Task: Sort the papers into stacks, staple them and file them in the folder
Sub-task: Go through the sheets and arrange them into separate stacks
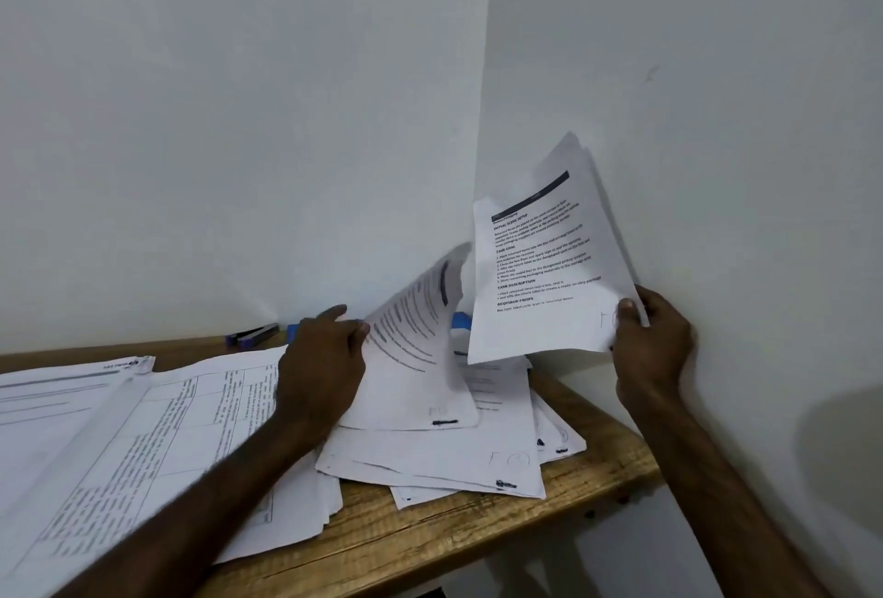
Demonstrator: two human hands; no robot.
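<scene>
My right hand (652,339) grips the lower right corner of a small bundle of printed sheets (544,263), held upright above the table's right end near the wall corner. My left hand (325,358) pinches the left edge of another printed sheet (415,358), which curls up off a loose pile of papers (444,454) on the wooden table (478,530). A blue stapler (253,335) lies at the back by the wall. A blue object (461,321), possibly the folder, shows only partly behind the lifted sheets.
A broad stack of papers with tables and text (143,444) covers the table's left part under my left forearm. White walls meet in a corner right behind the table. The table's front edge and right end drop off close to the pile.
</scene>
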